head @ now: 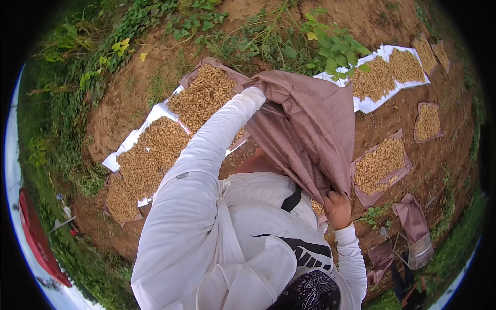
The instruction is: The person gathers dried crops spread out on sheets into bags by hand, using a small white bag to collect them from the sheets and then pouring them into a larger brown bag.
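Observation:
A large brown woven plastic sack [310,112] hangs before me, its folds running down from the top. My left arm, in a white sleeve [209,143], reaches up to the sack's upper left part; the left hand itself is hidden there by the fabric. My right hand [337,209] grips the sack's lower edge near my waist, fingers curled around the bunched cloth. The sack's contents, if any, are not visible. Just beyond my left forearm, unshelled peanuts [205,93] lie spread on brown and white sheeting.
More peanuts [147,159] cover sheets at left. White sheets with peanuts [374,77] lie at upper right, smaller brown sheets with peanuts [379,162] at right. Another brown sack [412,217] stands lower right by a metal frame, near a person's legs [403,279]. Green plants [333,50] edge the bare soil.

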The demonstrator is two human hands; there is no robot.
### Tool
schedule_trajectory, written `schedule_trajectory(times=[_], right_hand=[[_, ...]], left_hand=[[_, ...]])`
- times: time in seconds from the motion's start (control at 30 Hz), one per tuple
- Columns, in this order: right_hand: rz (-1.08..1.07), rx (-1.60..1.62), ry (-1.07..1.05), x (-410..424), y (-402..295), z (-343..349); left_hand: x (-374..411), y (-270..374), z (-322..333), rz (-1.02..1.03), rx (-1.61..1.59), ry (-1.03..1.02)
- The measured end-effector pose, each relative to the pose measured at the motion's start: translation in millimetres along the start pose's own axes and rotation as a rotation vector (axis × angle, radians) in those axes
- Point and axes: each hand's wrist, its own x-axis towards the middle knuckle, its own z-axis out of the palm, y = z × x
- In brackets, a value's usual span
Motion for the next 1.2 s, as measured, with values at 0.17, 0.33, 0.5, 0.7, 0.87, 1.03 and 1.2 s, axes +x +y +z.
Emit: schedule_trajectory(times=[0.17,0.33,0.5,0.7,0.87,1.03,1.2], right_hand=[[0.021,-0.043,-0.113,9,26,18],[-0.058,-0.003,-0.078,84,42,-7],[-0.169,0.104,-0.148,138,52,-6],[-0.222,0.419,-0.730,198,36,-14],[-0.409,0.276,-0.514,260,14,28],[-0.488,-0.492,-0.480,244,156,90],[0.454,-0.611,-0.762,224,217,72]], left_hand=[[-15,7,30,0.098,-0.217,-0.314],[-78,64,65,0.405,-0.884,-0.375],[-165,54,16,0.291,-0.595,-0.121],[-151,68,32,0.277,-0.282,-0.007],[-159,97,-7,0.556,-0.050,0.221],[-188,70,-24,0.698,-0.298,0.330],[-199,43,-15,0.689,-0.364,0.056]])
